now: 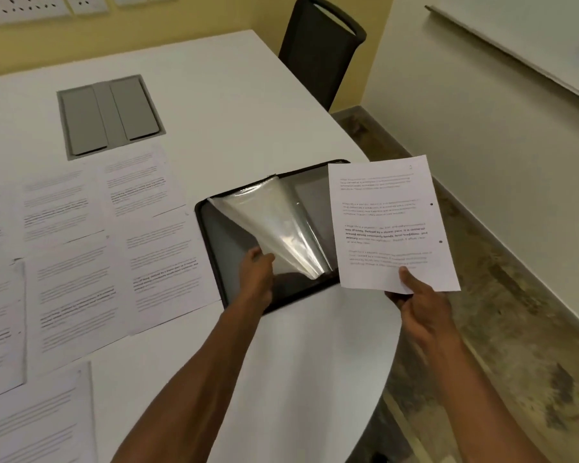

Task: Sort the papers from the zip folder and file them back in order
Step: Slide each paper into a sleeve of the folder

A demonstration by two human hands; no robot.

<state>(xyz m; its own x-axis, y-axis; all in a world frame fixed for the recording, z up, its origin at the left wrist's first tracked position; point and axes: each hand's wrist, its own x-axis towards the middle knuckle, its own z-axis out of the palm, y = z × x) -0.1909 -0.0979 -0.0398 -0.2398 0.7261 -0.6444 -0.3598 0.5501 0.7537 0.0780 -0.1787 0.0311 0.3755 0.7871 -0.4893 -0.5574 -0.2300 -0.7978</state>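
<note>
One sheet (pixel 386 225) pinched by right hand (pixel 422 305) | left hand (pixel 259 272) fingers lift plastic sleeve (pixel 281 225) of folder (pixel 214 235) | risk: sleeve slips shut, sheet crumples at entry

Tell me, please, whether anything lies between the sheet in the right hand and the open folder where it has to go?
Nothing visible does: the left hand lifts the clear sleeve off the folder, and the sheet hangs just beside it.
</note>
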